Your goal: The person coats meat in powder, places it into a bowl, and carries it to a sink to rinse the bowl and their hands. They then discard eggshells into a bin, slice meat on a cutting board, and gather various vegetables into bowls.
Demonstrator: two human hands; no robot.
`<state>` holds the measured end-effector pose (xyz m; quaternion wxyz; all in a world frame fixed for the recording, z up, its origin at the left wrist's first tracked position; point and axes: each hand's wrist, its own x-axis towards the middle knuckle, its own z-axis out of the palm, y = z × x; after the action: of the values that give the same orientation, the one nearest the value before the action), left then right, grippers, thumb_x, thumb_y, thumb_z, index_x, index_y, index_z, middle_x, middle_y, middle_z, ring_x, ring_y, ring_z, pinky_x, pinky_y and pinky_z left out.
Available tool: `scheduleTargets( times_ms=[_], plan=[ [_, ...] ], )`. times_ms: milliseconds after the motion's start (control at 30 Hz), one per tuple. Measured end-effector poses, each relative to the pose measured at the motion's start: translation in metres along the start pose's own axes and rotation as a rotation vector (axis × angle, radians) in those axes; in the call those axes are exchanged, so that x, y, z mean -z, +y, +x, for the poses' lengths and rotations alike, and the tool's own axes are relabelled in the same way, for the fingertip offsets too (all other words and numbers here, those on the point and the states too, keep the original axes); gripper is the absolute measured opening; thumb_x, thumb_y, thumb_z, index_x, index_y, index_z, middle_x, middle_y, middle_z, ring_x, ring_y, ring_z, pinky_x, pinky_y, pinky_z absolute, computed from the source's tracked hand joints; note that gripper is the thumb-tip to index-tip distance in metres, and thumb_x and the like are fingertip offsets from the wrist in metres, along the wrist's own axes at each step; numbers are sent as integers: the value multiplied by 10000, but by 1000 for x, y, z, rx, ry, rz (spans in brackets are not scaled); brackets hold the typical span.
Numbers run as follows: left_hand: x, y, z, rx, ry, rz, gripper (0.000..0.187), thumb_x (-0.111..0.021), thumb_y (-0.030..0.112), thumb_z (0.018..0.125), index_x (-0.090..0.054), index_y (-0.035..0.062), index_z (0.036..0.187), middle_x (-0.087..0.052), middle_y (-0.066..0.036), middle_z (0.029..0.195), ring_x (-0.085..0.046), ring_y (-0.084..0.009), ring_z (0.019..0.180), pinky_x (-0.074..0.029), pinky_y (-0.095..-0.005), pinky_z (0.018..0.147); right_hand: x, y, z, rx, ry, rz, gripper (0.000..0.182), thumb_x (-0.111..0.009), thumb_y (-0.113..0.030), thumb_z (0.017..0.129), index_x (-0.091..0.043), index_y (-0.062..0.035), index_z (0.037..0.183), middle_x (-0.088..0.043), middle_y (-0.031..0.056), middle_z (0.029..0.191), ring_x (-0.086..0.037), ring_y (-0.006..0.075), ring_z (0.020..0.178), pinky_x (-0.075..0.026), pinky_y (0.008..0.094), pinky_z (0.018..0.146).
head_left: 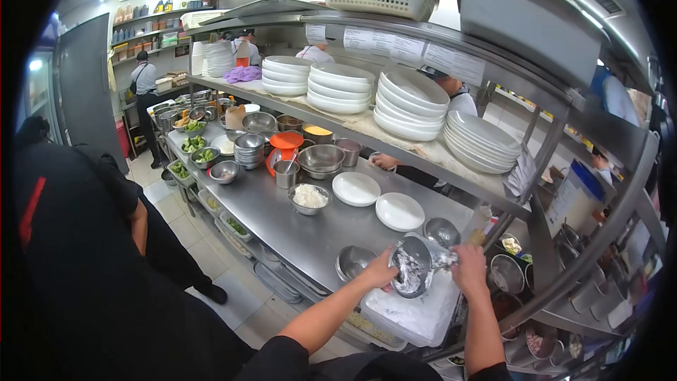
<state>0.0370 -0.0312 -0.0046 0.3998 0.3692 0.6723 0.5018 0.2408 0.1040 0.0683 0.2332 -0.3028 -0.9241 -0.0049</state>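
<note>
My left hand grips the rim of a metal bowl and holds it tilted. White powder and flour-dusted pieces lie inside. Below it is a white plastic tub of white powder. At the bowl's right side, my right hand has its fingers closed by a blurred, powdery whitish thing, whose kind I cannot make out. One metal bowl stands left of my left hand, and another metal bowl sits just behind the tilted one.
On the steel counter stand two white plates, a bowl of white food, an orange scale and several metal bowls. Stacked plates fill the shelf above. A dark-clothed person stands close on the left.
</note>
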Motion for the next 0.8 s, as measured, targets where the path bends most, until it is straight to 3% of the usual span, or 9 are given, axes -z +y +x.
scheduleTargets(
  times_ms=[133,233,367,467,567,667,800],
  plan=[
    [-30,-6,-2,26,-91,-173,680,-507,67,883,-217,95,1498,-631,-186,1040,-667,-206,616,-582,-317,485,-40,2,18,390,11,129,401,-681,-25,702,-615,-104,1090,-593,121,1096,-519,334,1056,-448,441,917],
    [-47,-14,-2,5,-95,-405,576,-494,73,904,-280,83,1438,-627,-163,1012,-661,-201,626,-579,-311,482,-30,-16,13,365,80,215,389,-663,-7,705,-615,-46,1089,-602,148,1062,-526,352,1050,-424,428,953],
    [-53,-6,-27,64,86,-426,489,-498,102,931,-327,70,1388,-627,-150,1033,-667,-198,677,-582,-304,511,-28,-5,2,181,67,382,338,-683,-24,724,-623,-28,1057,-577,158,995,-579,341,880,-484,397,811],
    [-51,-4,-43,55,131,-442,474,-503,109,937,-342,62,1381,-628,-147,1036,-666,-190,688,-578,-286,521,-15,-16,-13,235,80,560,240,-687,-28,750,-616,-17,979,-565,126,904,-591,273,791,-490,350,718],
    [-50,-3,-62,18,159,-455,463,-505,105,936,-355,49,1370,-627,-138,1019,-652,-180,662,-570,-281,524,-14,-26,-22,-21,214,767,230,-697,-49,777,-621,-30,992,-592,110,921,-612,247,798,-496,344,708],
    [-48,0,-87,54,253,-493,443,-497,99,933,-364,42,1352,-625,-126,994,-636,-173,640,-560,-290,521,-61,3,-39,-191,362,888,233,-674,-39,812,-604,-18,1033,-588,79,885,-600,179,730,-488,290,655],
    [-46,-6,-106,51,286,-491,407,-476,91,927,-378,35,1318,-613,-126,998,-618,-169,622,-547,-290,519,-87,19,-72,-613,-60,1300,162,-627,-51,864,-573,-27,1015,-566,49,817,-580,166,718,-482,298,601]
  ],
)
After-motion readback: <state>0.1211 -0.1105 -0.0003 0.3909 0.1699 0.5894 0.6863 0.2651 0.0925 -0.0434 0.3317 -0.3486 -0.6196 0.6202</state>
